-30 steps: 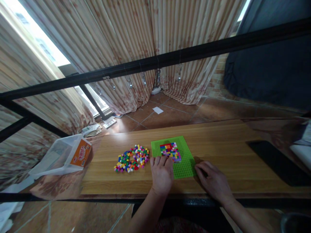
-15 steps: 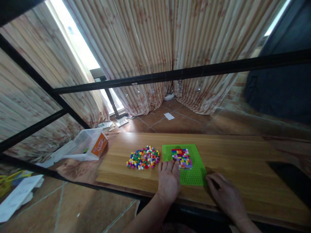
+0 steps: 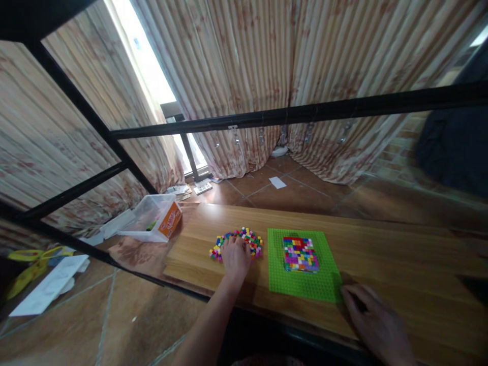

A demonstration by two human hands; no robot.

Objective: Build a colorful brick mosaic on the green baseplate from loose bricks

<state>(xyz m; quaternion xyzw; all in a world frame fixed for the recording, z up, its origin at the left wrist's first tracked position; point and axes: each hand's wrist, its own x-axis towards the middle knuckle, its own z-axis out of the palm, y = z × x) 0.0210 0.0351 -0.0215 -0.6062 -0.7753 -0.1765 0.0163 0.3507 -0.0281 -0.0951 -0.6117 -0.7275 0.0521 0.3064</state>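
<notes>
A loose pile of small coloured toy bricks (image 3: 254, 241) lies on the wooden tabletop. My left hand (image 3: 235, 255) is over this pile, fingers bent down among the bricks; its fingertips are hidden, so what they pinch cannot be made out. To the right, a green studded baseplate (image 3: 278, 282) lies flat. On it sits a rectangular block of mixed-colour bricks (image 3: 300, 254), apart from both hands. At the baseplate's near right corner is my right hand (image 3: 375, 317), its thumb and curled fingers closed against the edge.
A clear plastic box (image 3: 147, 216) with an orange label stands left of the wooden table (image 3: 213, 216). A black metal bar (image 3: 244, 122) crosses beyond the table, in front of striped curtains (image 3: 236, 56). A dark flat object (image 3: 475, 288) lies at the right.
My left hand has moved left, from the baseplate and brick block to the loose pile. My right hand stays at the baseplate's corner. The whole view has shifted a little.
</notes>
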